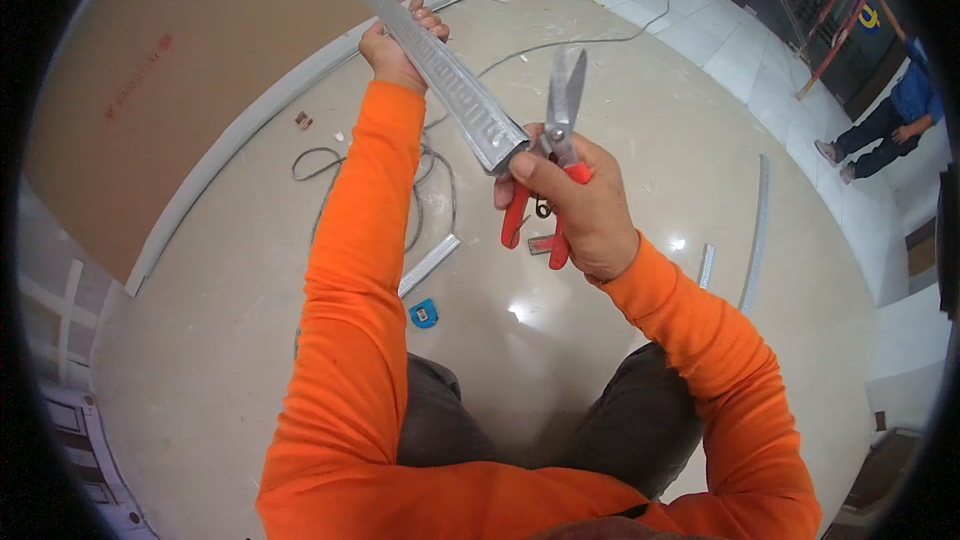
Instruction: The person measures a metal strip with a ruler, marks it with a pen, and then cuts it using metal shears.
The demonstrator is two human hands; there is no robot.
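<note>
- Right hand (575,210) closed around the red handles of the snips (556,155); blades point up and away from the hand, nearly shut, tips clear of anything.
- Thumb of right hand presses against the near end of the metal channel (445,70), so that hand touches both tool and channel.
- Left hand (398,45) wrapped tight around the channel further up, fingers curled over its far edge; arm stretched out ahead.
- Channel runs slantwise from beyond the left hand down to the right hand; its cut end sits just left of the snips' pivot.
- Both arms in orange sleeves; dark trousers below.
- On the floor (620,360) under the hands: short metal offcut (429,264), blue tape measure (423,313) just below it.
- Grey cable (320,155) loops on the floor under the left forearm.
- Left of the left hand: large brown board (200,60) with pale edge strip.
- Right of the right hand, well apart: long metal strip (757,230), small strip (706,266) beside it.
- Far right: another person (890,120) in blue, on the tiles.
</note>
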